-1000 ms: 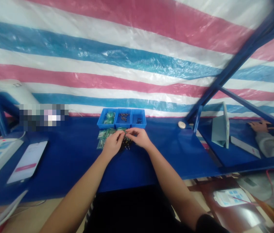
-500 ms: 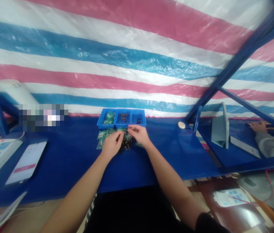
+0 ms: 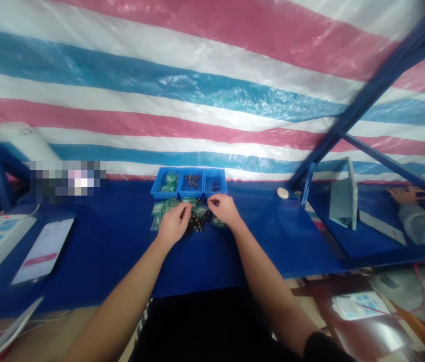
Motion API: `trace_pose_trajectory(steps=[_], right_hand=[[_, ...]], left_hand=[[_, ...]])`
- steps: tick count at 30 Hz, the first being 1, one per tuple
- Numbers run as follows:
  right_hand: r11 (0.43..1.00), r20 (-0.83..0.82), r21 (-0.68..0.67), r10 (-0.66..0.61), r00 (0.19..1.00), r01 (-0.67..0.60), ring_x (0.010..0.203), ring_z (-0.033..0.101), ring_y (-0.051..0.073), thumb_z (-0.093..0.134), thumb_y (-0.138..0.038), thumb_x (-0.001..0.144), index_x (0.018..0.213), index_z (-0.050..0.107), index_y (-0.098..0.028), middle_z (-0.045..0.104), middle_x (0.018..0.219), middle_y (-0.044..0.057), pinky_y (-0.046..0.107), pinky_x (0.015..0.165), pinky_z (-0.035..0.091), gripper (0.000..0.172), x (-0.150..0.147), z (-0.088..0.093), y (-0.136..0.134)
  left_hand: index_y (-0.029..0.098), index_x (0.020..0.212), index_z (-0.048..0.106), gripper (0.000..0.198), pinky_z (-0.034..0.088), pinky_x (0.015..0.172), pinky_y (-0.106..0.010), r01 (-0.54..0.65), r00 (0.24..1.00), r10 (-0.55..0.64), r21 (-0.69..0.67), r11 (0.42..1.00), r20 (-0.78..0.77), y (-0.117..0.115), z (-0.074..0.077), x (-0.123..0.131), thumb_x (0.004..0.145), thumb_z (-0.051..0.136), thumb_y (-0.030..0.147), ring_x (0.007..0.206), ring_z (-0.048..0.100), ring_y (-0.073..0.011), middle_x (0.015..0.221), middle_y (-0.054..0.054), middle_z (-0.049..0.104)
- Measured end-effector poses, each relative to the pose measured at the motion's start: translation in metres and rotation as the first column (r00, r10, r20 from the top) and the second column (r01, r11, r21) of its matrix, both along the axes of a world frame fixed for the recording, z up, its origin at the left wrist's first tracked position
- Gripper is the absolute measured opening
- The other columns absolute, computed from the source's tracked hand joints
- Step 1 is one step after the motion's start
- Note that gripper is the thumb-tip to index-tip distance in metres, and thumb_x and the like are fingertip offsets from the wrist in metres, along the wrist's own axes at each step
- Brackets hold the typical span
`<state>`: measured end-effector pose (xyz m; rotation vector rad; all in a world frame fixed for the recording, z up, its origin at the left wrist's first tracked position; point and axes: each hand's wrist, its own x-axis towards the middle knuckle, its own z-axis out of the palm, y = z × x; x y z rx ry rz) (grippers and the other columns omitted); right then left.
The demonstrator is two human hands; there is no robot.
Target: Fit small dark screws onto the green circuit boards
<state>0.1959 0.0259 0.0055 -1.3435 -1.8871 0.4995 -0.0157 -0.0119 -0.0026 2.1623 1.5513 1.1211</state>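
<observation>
Left hand (image 3: 174, 223) curled and right hand (image 3: 226, 209) pinched at the fingertips over a heap of small dark pinned components (image 3: 198, 224); any grasp cannot be confirmed. Green packets (image 3: 162, 207) adjoin the heap on the blue bench (image 3: 280, 236), within both hands' reach, just before a three-compartment blue tray (image 3: 189, 196).

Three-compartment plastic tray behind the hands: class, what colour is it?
The three-compartment plastic tray is bright blue, clearest in the head view.
</observation>
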Motion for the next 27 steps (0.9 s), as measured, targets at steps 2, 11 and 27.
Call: trace_pose_trajectory(steps=[2,11,27], right_hand=[[0.999,0.093,-0.039,0.039,0.995,-0.036,0.077,0.065,0.017,0.061,-0.019,0.079,0.086,0.075,-0.020,0.074,0.083,0.004,0.030,0.080,0.048,0.016,0.005,0.002,0.000],[0.983,0.270,-0.136,0.154,0.951,-0.121,0.075,0.065,0.018,0.074,-0.038,0.073,0.081,0.076,-0.022,0.074,0.079,0.003,0.028,0.071,0.044,0.018,0.012,-0.001,0.002],[0.991,0.373,-0.130,0.075,0.925,-0.028,0.098,0.054,0.025,0.066,-0.030,0.084,0.085,0.074,-0.023,0.068,0.097,0.007,0.040,0.088,0.039,0.011,0.007,-0.001,-0.001]], left_hand=[[0.022,0.102,0.065,0.028,0.050,0.067,-0.025,-0.002,1.000,0.002,0.001,1.000,0.003,0.000,0.000,0.000,0.095,0.045,0.040,0.076,0.069,-0.0176,0.088,-0.003,0.074],[0.023,0.102,0.067,0.028,0.050,0.069,-0.025,0.006,1.000,-0.006,0.002,1.000,-0.025,-0.001,0.003,0.001,0.095,0.045,0.039,0.078,0.068,-0.0176,0.091,-0.003,0.073],[0.023,0.102,0.067,0.028,0.049,0.065,-0.025,-0.004,0.998,0.004,0.009,1.000,-0.066,-0.001,0.001,0.000,0.094,0.046,0.040,0.073,0.067,-0.0172,0.088,-0.002,0.073]])
